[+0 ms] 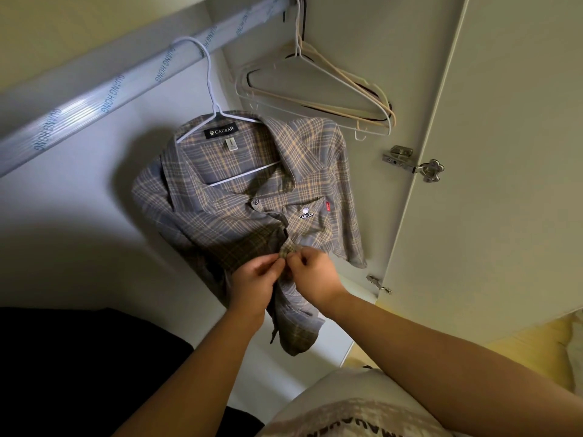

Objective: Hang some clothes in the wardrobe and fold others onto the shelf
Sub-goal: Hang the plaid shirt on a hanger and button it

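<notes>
A grey and tan plaid shirt point(239, 197) hangs on a white hanger point(208, 80) hooked over the wardrobe rail point(104, 93). A black collar label reads CAESAR, and the chest pocket carries the same name. My left hand point(252, 285) pinches the shirt's front edge about halfway down. My right hand point(315, 275) pinches the opposite front edge right beside it, fingertips of both hands almost touching at the placket. The shirt's lower part hangs loose below my hands.
Several empty hangers point(318, 89), white, beige and dark, hang at the rail's right end. The open wardrobe door point(492, 152) with its metal hinge point(413, 164) stands to the right. A dark mass point(79, 367) fills the lower left.
</notes>
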The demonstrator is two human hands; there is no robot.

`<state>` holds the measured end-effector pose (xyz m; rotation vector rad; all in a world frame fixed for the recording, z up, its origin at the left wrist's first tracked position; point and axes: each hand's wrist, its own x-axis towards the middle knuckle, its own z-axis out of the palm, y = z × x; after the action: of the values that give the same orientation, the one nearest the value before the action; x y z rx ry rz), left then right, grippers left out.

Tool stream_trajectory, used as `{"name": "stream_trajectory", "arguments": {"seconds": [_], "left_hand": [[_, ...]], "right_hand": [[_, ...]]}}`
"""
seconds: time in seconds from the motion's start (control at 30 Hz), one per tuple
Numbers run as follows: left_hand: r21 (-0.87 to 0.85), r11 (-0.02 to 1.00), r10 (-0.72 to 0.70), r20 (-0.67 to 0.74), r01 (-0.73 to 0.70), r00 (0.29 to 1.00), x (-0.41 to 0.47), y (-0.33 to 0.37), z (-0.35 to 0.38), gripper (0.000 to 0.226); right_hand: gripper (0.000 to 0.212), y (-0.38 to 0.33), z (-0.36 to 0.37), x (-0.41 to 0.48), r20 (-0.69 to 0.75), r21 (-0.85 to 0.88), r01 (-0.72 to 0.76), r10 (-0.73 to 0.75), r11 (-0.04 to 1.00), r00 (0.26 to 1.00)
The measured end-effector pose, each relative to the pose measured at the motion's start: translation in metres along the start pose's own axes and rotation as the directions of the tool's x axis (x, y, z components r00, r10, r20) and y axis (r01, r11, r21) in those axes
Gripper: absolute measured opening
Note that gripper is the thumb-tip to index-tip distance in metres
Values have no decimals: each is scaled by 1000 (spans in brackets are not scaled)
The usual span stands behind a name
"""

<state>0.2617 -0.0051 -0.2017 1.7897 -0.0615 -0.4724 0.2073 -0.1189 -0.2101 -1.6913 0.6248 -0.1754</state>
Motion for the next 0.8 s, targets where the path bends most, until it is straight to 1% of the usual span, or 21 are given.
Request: {"name": "stream_trajectory", "arguments": {"seconds": [0.03, 0.07, 0.1, 0.17, 0.23, 0.33, 0.4, 0.47, 0.53, 0.57, 0.6, 0.63, 0.67, 0.73, 0.8], "left_hand": [[135, 988, 88, -49, -80, 995, -2, -1, 1, 11], [254, 954, 185, -85, -159, 979, -5, -2, 1, 11], [346, 910, 280, -102, -230, 955, -6, -2, 2, 13], [468, 815, 432, -99, -341, 896, -8, -3, 2, 15], [559, 725, 517, -57, -402, 854, -7, -2, 0, 17], [632, 636, 562, 13, -442, 827, -2, -1, -1, 19], [644, 632, 529, 47, -431, 847, -1, 2, -1, 22], [643, 656, 447, 91, -395, 890, 1, 8, -1, 27], [610, 726, 314, 118, -318, 942, 2, 16, -1, 30], [555, 795, 220, 115, -246, 969, 3, 20, -1, 31], [465, 871, 122, 103, -156, 987, 4, 22, 0, 30], [349, 935, 30, 94, -61, 995, 5, 22, 0, 27], [235, 972, -44, 88, 22, 995, 4, 22, 0, 22], [76, 987, -148, 78, 142, 986, 2, 21, 1, 17], [-49, 976, -209, 74, 213, 975, 1, 21, 2, 20]], "right_hand": [[28, -1, 1, 0, 0, 5, -2, 2, 1000, 1000], [28, -1, 1, -1, 4, 7, -5, 5, 1000, 1000], [29, -2, 2, -1, 14, 21, -16, 15, 1000, 1000], [31, -3, 2, -3, 62, 135, -73, 65, 988, 996], [31, -5, 1, -4, 124, 265, -150, 121, 952, 985], [28, -5, 0, -4, 190, 357, -227, 167, 906, 967], [25, -4, 0, -4, 220, 380, -253, 179, 890, 959], [23, -2, -1, -4, 242, 401, -260, 173, 878, 955], [22, 0, -3, -4, 255, 408, -245, 148, 879, 956], [21, 1, -3, -4, 252, 396, -230, 136, 889, 958], [19, 2, -5, -4, 240, 372, -211, 126, 904, 963], [18, 3, -6, -3, 222, 344, -190, 117, 919, 968], [16, 4, -7, -2, 206, 325, -174, 110, 930, 972], [12, 5, -10, 0, 200, 322, -164, 102, 932, 974], [11, 8, -12, 0, 209, 323, -178, 113, 930, 971]]}}
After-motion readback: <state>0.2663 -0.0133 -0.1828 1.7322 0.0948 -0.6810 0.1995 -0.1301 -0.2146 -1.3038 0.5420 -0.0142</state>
